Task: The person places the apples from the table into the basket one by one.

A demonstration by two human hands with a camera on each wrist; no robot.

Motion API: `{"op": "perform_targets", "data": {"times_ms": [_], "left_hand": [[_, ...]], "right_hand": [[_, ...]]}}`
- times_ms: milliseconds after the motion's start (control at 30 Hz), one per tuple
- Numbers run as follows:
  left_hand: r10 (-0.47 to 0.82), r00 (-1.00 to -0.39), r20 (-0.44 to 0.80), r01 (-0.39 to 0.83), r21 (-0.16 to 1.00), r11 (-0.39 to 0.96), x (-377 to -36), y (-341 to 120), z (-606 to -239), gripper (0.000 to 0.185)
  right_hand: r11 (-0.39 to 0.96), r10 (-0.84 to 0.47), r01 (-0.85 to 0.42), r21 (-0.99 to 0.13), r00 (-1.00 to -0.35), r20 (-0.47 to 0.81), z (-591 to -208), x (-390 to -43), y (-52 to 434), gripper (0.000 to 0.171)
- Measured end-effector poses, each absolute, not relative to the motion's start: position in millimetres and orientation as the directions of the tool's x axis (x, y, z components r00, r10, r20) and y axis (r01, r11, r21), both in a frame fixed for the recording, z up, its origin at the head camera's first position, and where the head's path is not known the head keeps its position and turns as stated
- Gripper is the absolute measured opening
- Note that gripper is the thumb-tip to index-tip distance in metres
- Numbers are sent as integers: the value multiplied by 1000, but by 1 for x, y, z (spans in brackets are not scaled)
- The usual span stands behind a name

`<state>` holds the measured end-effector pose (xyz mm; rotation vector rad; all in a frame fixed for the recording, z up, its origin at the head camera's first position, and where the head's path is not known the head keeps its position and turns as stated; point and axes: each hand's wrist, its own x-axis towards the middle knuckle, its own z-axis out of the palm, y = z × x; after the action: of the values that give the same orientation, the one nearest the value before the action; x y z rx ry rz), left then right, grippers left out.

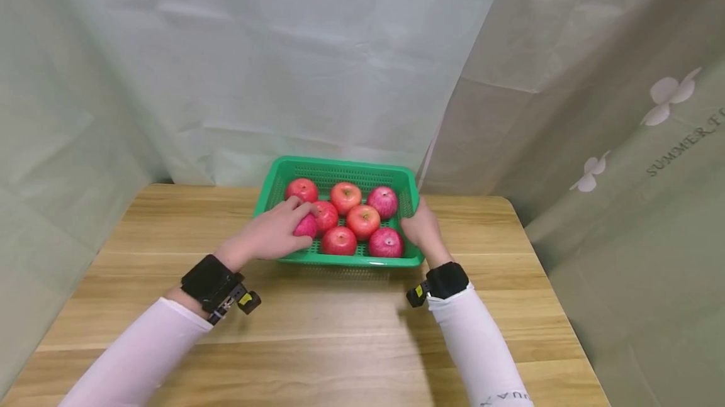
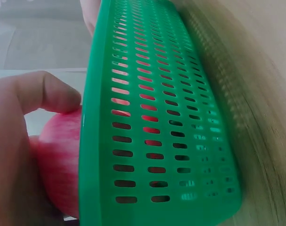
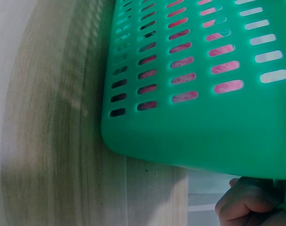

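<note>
A green plastic basket (image 1: pixel 351 260) with slotted sides stands on the wooden table, holding several red apples (image 1: pixel 364 222). At the basket's left end, my left hand (image 1: pixel 277 229) grips a dark pink apple (image 1: pixel 306 226), fingers over its top and thumb on the near side. The left wrist view shows that apple (image 2: pixel 60 162) partly behind the basket's rim, with a curled finger on it. My right hand (image 1: pixel 421 224) holds the basket's right rim. In the right wrist view its curled fingers (image 3: pixel 246 202) show below the basket's corner, partly hidden.
The wooden table (image 1: pixel 340 344) extends in front of and beside the basket. Pale sheeting (image 1: pixel 317 67) hangs close behind the table, and a printed curtain (image 1: pixel 634 161) hangs along the right side. Both wrists wear black straps with small cameras (image 1: pixel 249 301).
</note>
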<state>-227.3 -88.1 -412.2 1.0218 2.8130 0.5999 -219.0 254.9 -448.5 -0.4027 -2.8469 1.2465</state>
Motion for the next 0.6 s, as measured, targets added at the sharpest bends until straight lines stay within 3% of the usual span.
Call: {"op": "perform_targets", "data": {"times_ms": [333,600], "left_hand": [[651,-754,-86,579,380,721,-231,-90,-415,68],[657,-737,-161,551,420,721,-236,-89,-417,62]], "right_hand": [[656,233,224,-721,-968,-89,-453,-221,255,59],[651,238,227,-724,-967,-89,-453,-221,255,59]]}}
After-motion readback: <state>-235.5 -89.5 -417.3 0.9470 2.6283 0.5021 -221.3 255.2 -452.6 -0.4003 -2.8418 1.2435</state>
